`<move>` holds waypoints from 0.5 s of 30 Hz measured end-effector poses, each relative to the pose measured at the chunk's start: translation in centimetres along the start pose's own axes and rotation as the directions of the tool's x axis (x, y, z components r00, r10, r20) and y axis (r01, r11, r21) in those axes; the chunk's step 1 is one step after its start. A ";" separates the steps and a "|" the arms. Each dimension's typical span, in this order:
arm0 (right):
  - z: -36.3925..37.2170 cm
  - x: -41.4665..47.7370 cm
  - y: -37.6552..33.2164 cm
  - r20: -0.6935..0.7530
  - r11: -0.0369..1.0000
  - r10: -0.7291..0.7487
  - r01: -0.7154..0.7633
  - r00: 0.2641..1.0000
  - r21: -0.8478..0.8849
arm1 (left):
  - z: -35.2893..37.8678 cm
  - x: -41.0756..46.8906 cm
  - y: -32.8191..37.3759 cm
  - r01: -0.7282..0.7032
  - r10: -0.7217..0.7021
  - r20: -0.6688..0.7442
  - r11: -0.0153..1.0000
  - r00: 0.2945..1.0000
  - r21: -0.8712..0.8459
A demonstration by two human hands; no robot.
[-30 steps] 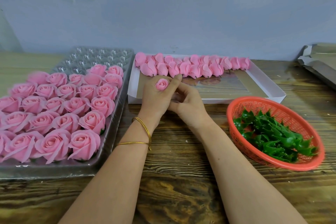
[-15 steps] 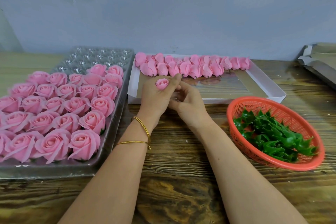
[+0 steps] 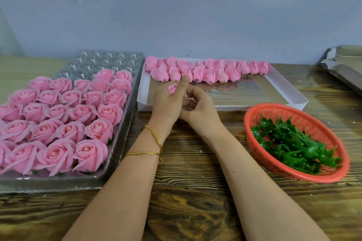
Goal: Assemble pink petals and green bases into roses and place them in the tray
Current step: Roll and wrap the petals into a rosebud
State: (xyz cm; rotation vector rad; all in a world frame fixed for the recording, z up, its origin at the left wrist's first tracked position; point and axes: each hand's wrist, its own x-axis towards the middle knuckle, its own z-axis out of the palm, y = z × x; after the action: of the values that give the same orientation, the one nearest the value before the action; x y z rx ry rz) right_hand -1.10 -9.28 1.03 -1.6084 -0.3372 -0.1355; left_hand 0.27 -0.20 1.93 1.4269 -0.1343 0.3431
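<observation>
My left hand [image 3: 166,103] holds a small pink rose bud [image 3: 172,89] between its fingers, over the near edge of the white box [image 3: 286,92]. My right hand [image 3: 199,107] is pressed against the left from the right, fingers curled under the bud; what they grip is hidden. Several pink petal buds [image 3: 207,71] lie in rows along the box's far side. Green bases [image 3: 290,143] are heaped in the orange basket [image 3: 333,174]. The clear plastic tray [image 3: 109,60] on the left holds several finished pink roses [image 3: 58,123].
A wooden table [image 3: 195,191] carries everything. The grey wall stands right behind the tray and box. A stack of flat cardboard [image 3: 344,64] lies at the far right edge. The tray's back rows hold bare cups.
Both hands stay together at the box's near edge. The left index finger has stretched a little further up toward the buds.
</observation>
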 end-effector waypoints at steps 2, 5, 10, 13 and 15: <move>0.1 0.1 0.2 -0.019 1.000 -0.002 0.002 1.000 -0.009 | 0.1 -0.1 0.0 0.004 -0.003 0.021 1.000 1.000 -0.031; 0.2 0.1 0.1 -0.039 1.000 0.000 -0.001 0.999 -0.024 | 0.2 -0.3 0.1 -0.034 0.035 0.053 0.999 0.998 -0.030; -0.1 0.0 -0.2 -0.012 1.000 0.008 -0.007 1.000 0.008 | -0.2 -0.3 0.0 -0.087 0.087 0.088 0.996 0.992 -0.009; -0.2 -0.1 -0.4 0.018 0.999 0.024 -0.025 1.000 0.042 | -0.3 -0.1 0.0 -0.091 0.091 0.083 0.996 0.992 -0.005; -0.2 -0.2 -0.5 0.035 0.998 0.033 -0.034 0.999 0.053 | -0.3 -0.2 0.0 -0.095 0.095 0.093 0.995 0.991 -0.004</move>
State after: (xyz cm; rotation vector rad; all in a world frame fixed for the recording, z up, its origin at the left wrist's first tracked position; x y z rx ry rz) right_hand -1.43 -9.53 1.45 -1.5639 -0.3376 -0.0728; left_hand 0.08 0.12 1.83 1.4403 -0.2787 0.3545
